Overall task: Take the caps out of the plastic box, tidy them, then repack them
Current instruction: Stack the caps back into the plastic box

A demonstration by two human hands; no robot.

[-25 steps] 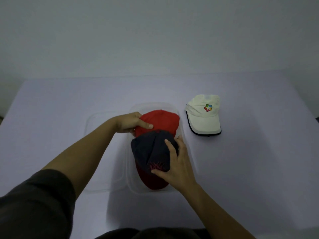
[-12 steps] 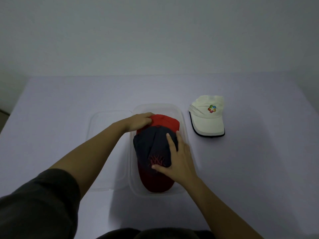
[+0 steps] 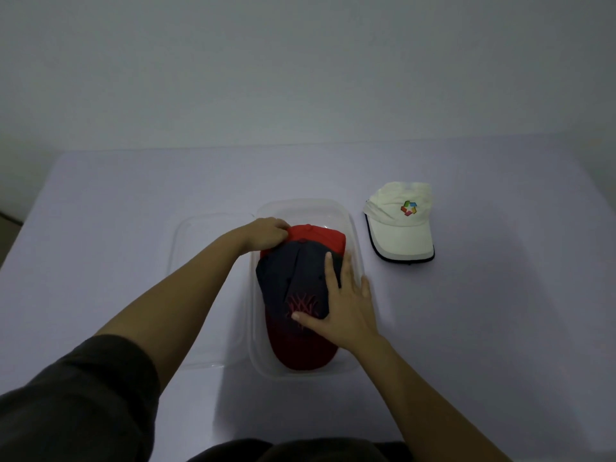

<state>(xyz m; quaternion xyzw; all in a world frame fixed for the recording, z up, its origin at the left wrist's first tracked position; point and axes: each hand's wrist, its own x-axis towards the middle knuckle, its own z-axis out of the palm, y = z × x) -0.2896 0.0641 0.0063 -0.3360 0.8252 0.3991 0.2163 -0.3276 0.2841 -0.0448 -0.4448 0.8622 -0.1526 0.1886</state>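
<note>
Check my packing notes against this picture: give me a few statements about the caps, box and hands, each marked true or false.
1. The white cap lies on the table, right of the box. True.
2. The dark cap lies on top of a red cap inside the box. True.
3. The right hand holds the white cap. False: it rests flat on the dark cap.
4. The left hand is off the caps. False: it touches the red cap's far end.
5. The lid covers the box. False: it lies beside it.

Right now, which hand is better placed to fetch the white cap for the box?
Right. The right hand lies flat on the dark cap, on the side nearest the white cap; the left hand grips the red cap.
</note>
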